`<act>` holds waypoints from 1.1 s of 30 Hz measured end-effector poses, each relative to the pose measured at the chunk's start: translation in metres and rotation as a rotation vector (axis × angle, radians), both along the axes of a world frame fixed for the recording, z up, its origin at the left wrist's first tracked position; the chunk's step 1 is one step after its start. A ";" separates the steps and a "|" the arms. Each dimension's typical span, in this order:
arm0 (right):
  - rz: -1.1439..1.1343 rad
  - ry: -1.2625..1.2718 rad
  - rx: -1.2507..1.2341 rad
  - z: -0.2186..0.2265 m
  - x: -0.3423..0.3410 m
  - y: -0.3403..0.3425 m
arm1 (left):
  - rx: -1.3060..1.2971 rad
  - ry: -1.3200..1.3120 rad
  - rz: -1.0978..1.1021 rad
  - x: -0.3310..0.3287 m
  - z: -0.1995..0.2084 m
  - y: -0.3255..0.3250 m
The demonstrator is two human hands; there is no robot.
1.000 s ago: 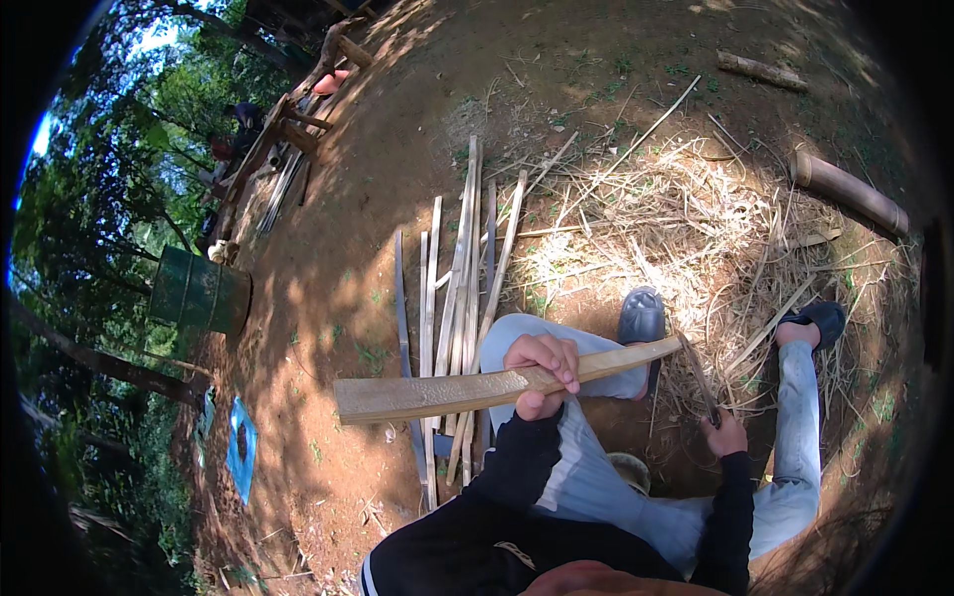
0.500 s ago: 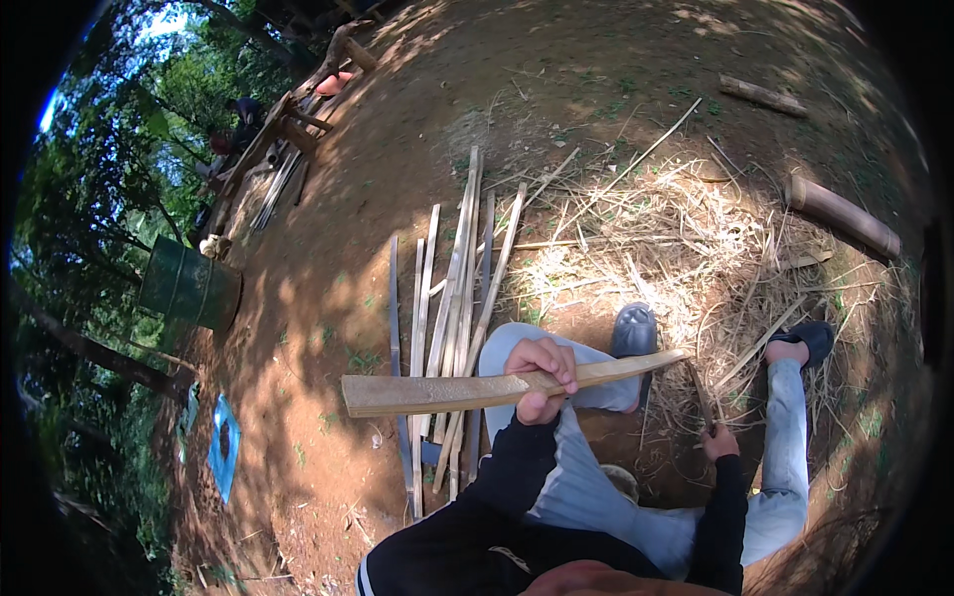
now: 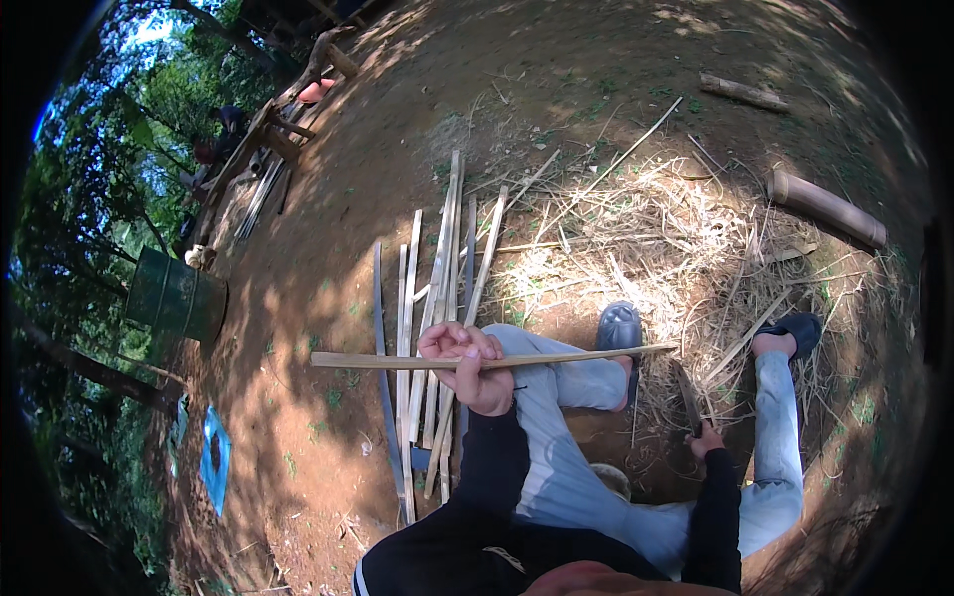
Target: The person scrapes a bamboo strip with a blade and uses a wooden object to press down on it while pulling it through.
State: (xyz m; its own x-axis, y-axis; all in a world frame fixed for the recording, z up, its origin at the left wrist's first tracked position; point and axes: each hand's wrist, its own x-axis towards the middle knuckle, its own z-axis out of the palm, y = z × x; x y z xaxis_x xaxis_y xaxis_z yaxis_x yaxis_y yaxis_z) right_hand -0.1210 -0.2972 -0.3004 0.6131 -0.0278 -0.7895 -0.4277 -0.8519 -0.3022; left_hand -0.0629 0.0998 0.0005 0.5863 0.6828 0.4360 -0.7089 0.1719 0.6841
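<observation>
My left hand [image 3: 473,375] grips a long bamboo strip [image 3: 574,358] near its middle, with the palm partly turned up. The strip lies level across my lap, thin edge showing, and tapers toward its right end. Low on the right, my right hand [image 3: 707,438] is closed round the handle of a knife [image 3: 686,390]. Its dark blade points up and away, just below the strip's right tip and apart from it. Several split bamboo strips [image 3: 443,268] lie lengthwise on the ground beyond and beneath my left hand.
Pale shavings [image 3: 686,223] cover the ground around my sandalled feet. A thick bamboo section [image 3: 827,210] lies at the right, a short log [image 3: 743,92] farther off. At the left are a green drum [image 3: 177,294], a blue plastic piece [image 3: 215,462] and a rough wooden bench [image 3: 260,124].
My left hand has turned the strip from its broad face to its thin edge and shifted left and slightly up. The knife blade shows more fully below the strip's tip.
</observation>
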 end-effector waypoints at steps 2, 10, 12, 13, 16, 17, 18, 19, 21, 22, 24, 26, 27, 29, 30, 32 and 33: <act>-0.010 -0.020 -0.008 -0.003 0.002 -0.005 | -0.048 -0.214 -0.123 -0.003 0.006 0.005; -0.029 -0.095 -0.015 0.006 0.002 -0.017 | 0.060 -0.374 -0.135 0.026 0.068 -0.042; -0.056 -0.127 0.017 0.007 0.000 -0.015 | 0.194 -0.330 0.032 0.042 0.065 -0.050; -0.009 -0.099 0.093 0.003 -0.008 0.018 | 0.453 -0.118 0.157 0.037 0.058 -0.029; -0.065 -0.140 0.063 0.018 -0.005 -0.010 | 0.703 0.285 0.114 0.076 0.032 -0.036; -0.062 -0.118 0.088 0.018 -0.005 0.001 | 0.655 0.422 0.009 0.068 0.036 -0.026; -0.060 -0.093 0.113 0.016 -0.005 0.012 | 0.599 0.560 -0.095 0.061 0.040 -0.015; -0.083 -0.081 0.117 0.021 -0.006 0.011 | 0.390 0.474 -0.193 0.061 0.043 -0.012; -0.123 -0.058 0.105 0.006 0.000 -0.007 | -0.066 0.292 -0.383 0.068 0.043 -0.011; -0.151 -0.076 0.078 0.006 0.004 -0.026 | -0.176 0.180 -0.436 0.078 0.033 -0.012; -0.092 -0.050 0.118 -0.003 0.000 -0.004 | -0.158 0.160 -0.290 0.063 0.024 0.015; -0.078 -0.040 0.085 0.010 0.002 -0.005 | -0.187 0.097 -0.253 0.061 0.019 0.020; -0.062 -0.016 0.102 0.007 0.000 0.002 | -0.187 0.079 -0.223 0.054 0.020 0.025; -0.074 -0.020 0.106 0.007 0.002 0.000 | -0.134 0.145 -0.287 0.058 0.020 0.013; -0.053 -0.042 0.091 0.008 0.003 -0.004 | -0.043 0.271 -0.302 0.063 0.017 0.009; -0.064 -0.020 0.092 0.014 0.004 -0.003 | 0.087 0.470 -0.326 0.064 0.011 0.006; -0.069 -0.009 0.095 0.016 0.004 -0.001 | 0.125 0.544 -0.341 0.063 0.009 0.006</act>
State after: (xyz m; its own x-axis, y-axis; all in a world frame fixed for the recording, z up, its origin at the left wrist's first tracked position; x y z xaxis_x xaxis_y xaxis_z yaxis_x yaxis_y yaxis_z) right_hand -0.1172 -0.2980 -0.2845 0.6191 0.0043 -0.7853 -0.4812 -0.7882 -0.3837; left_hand 0.0000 0.1053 0.0092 0.9203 0.3829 0.0798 -0.1753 0.2213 0.9593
